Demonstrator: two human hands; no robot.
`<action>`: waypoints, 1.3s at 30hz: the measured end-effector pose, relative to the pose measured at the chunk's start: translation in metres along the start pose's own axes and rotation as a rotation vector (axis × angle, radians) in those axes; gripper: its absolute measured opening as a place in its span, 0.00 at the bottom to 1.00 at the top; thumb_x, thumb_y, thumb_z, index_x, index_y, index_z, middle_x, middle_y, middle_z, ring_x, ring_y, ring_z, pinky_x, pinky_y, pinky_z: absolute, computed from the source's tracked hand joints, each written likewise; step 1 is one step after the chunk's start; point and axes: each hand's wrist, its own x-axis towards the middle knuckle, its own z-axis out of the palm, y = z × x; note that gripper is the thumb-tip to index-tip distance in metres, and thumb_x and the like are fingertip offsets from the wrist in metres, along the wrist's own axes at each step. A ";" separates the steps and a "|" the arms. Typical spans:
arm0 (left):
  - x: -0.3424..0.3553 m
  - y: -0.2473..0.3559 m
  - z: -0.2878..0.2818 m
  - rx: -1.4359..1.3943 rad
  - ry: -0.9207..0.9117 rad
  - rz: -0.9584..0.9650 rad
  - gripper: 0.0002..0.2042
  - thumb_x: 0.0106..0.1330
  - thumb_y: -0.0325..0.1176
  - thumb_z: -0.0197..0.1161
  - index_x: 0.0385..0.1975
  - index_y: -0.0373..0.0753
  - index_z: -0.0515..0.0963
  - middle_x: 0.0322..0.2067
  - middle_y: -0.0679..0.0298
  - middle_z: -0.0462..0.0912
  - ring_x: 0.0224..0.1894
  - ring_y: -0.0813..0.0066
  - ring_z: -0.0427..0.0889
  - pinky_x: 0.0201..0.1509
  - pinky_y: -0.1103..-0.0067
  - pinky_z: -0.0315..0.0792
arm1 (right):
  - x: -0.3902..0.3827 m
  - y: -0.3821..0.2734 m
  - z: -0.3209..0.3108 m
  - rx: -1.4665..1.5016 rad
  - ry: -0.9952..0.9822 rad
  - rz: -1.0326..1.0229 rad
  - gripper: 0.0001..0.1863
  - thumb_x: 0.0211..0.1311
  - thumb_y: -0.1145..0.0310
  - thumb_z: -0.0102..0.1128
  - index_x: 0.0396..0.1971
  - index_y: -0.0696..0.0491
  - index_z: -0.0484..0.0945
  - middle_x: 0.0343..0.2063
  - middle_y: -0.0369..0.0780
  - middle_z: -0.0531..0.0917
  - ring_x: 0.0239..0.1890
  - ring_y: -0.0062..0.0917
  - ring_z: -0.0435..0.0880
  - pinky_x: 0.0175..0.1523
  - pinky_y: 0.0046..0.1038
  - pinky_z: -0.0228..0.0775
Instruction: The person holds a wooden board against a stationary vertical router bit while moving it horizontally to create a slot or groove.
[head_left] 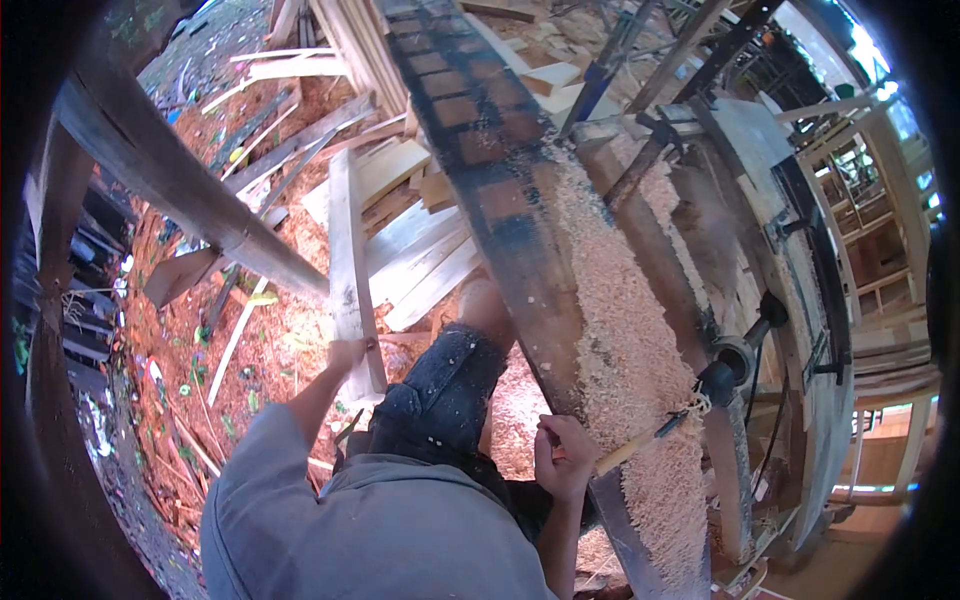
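Observation:
My left hand (350, 354) is closed round the near end of a squared wooden beam (349, 250), which slants away beside my left leg. My right hand (564, 452) is a loose fist at the left edge of a long dark workbench plank (530, 255). Whatever the fist may hold is hidden. Touching or just behind it is a tool with a pale wooden handle (625, 453) and a dark far end. That tool lies across the pale wood shavings (630, 340) that cover the plank.
A hammer (645, 155) lies farther up the bench. Beside the plank on the right stands a dark metal fitting (735, 358). Offcut boards (425, 260) lie past my knee. A thick slanted pole (190, 180) crosses the left side, above ground strewn with shavings.

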 end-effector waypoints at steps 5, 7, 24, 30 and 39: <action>0.030 -0.006 0.038 -0.207 0.291 -0.152 0.41 0.52 0.62 0.73 0.45 0.21 0.81 0.40 0.46 0.86 0.40 0.60 0.85 0.43 0.64 0.77 | -0.003 -0.002 0.000 0.085 0.026 0.022 0.07 0.60 0.77 0.61 0.38 0.60 0.82 0.28 0.43 0.84 0.28 0.26 0.85 0.34 0.25 0.76; 0.035 -0.013 0.044 -0.181 0.336 -0.158 0.46 0.50 0.68 0.72 0.44 0.18 0.80 0.40 0.43 0.85 0.40 0.57 0.86 0.44 0.63 0.77 | -0.005 0.001 -0.003 0.102 0.026 0.043 0.07 0.60 0.78 0.61 0.38 0.60 0.83 0.29 0.43 0.84 0.28 0.25 0.85 0.34 0.24 0.76; 0.011 -0.003 0.016 -0.264 0.146 -0.105 0.64 0.56 0.69 0.65 0.71 0.17 0.41 0.71 0.28 0.49 0.76 0.38 0.51 0.78 0.59 0.50 | -0.008 0.008 -0.007 0.242 0.027 0.256 0.07 0.62 0.81 0.61 0.39 0.60 0.84 0.31 0.44 0.86 0.27 0.22 0.87 0.31 0.22 0.79; -0.013 0.027 0.005 -0.186 0.094 -0.288 0.67 0.55 0.73 0.63 0.71 0.15 0.36 0.72 0.27 0.46 0.76 0.37 0.47 0.79 0.59 0.44 | -0.015 0.009 -0.004 0.384 0.063 0.514 0.09 0.65 0.82 0.56 0.41 0.64 0.84 0.32 0.42 0.86 0.28 0.18 0.84 0.31 0.19 0.77; -0.024 0.086 -0.021 -0.069 0.053 -0.370 0.58 0.59 0.66 0.62 0.75 0.29 0.40 0.75 0.32 0.39 0.78 0.37 0.42 0.76 0.45 0.44 | -0.007 0.008 -0.005 0.405 0.106 0.605 0.10 0.64 0.81 0.58 0.43 0.62 0.83 0.30 0.42 0.86 0.26 0.20 0.84 0.29 0.20 0.76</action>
